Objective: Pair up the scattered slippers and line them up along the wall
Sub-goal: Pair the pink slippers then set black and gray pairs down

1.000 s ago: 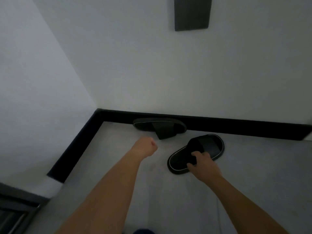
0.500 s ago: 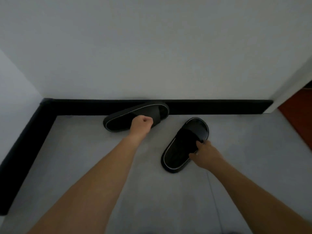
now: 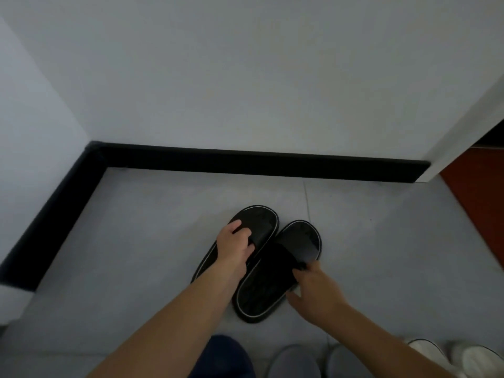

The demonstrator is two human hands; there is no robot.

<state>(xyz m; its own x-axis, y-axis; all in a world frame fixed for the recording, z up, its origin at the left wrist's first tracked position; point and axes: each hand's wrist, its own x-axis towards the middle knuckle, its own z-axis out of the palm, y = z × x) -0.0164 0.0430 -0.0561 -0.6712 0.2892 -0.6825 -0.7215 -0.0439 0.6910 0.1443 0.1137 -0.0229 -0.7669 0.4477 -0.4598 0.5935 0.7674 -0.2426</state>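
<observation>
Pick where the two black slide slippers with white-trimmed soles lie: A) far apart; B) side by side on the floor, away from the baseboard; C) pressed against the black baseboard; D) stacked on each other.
B: the left black slipper and right black slipper lie side by side, with bare grey floor separating them from the black baseboard.

A home hallway corner: plain white wall (image 3: 245, 77), black skirting board (image 3: 245, 163), grey tiled floor (image 3: 136, 241), and black slippers (image 3: 298, 241) on it.
</observation>
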